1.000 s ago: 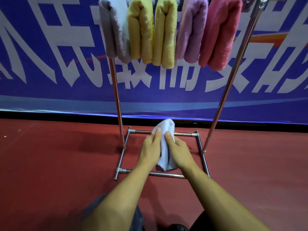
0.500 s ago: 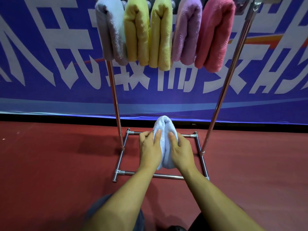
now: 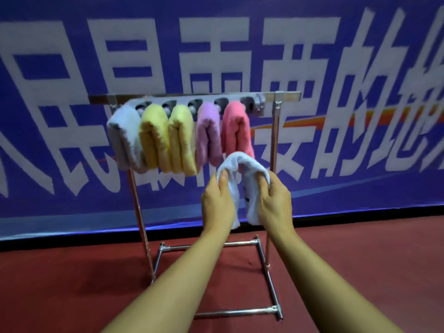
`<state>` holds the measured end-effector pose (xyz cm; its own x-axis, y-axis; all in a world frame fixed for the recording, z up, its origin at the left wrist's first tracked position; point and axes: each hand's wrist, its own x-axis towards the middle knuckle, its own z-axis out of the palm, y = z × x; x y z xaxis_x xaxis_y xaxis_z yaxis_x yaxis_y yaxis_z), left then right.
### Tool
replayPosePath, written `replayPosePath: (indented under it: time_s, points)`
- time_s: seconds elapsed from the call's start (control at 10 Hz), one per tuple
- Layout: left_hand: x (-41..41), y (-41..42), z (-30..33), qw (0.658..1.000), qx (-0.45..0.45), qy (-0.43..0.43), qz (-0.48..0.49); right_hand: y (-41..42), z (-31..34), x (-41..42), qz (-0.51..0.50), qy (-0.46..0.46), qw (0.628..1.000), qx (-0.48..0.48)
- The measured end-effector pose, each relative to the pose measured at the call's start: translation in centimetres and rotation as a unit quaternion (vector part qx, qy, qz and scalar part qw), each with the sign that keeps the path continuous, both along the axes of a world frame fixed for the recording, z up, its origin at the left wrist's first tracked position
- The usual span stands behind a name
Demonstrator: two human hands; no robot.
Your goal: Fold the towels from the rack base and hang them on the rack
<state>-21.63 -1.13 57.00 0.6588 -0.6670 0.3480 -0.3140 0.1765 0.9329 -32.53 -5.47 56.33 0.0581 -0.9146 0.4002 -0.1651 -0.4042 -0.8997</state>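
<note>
- The white towel [image 3: 242,188] hangs doubled over, arched in the air below and in front of the rack [image 3: 192,97], just under the pink towel [image 3: 236,131].
- The left hand [image 3: 217,200] pinches its left fold and the right hand [image 3: 275,203] curls round its right fold; if either grip slackens, the fold is likely to fall open and need redoing.
- The one free peg [image 3: 249,104] sits right of the pink towel, close to the rack's right post [image 3: 275,140]; a lift that drifts left could brush the pink towel and drag it off.
- A drift right may snag the cloth on the post.
- Draped unevenly, the heavier side could pull the towel down to the floor [image 3: 72,284].
</note>
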Motion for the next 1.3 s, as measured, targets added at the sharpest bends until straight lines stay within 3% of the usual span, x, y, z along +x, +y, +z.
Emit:
replayPosePath:
  time_s: [0.2, 0.4, 0.6, 0.8, 1.1, 1.3]
  points:
    - [-4.0, -5.0, 9.4, 0.998, -0.054, -0.017, -0.008, -4.1, 9.1, -3.3, -0.014, -0.015, 0.997, -0.072]
    - [-5.4, -10.1, 13.2, 0.997, -0.063, -0.034, 0.041, -9.5, 12.4, -3.7, -0.033, 0.006, 0.992, -0.119]
    - [-4.9, -15.1, 12.6, 0.997, -0.049, -0.025, 0.061, -15.0, 11.9, -2.7, -0.038, 0.044, 0.991, -0.119]
    - [-3.7, -18.0, 8.8, 0.998, -0.014, -0.013, 0.055, -17.5, 8.0, -1.4, 0.006, 0.083, 0.995, -0.054]
    - [-2.2, -16.1, 5.5, 0.982, 0.042, 0.091, -0.159, -15.1, 5.3, -1.8, 0.133, 0.098, 0.986, -0.023]
    - [-0.6, -11.8, 5.5, 0.981, 0.103, -0.003, -0.166, -11.2, 7.8, -3.1, 0.053, 0.092, 0.994, -0.036]
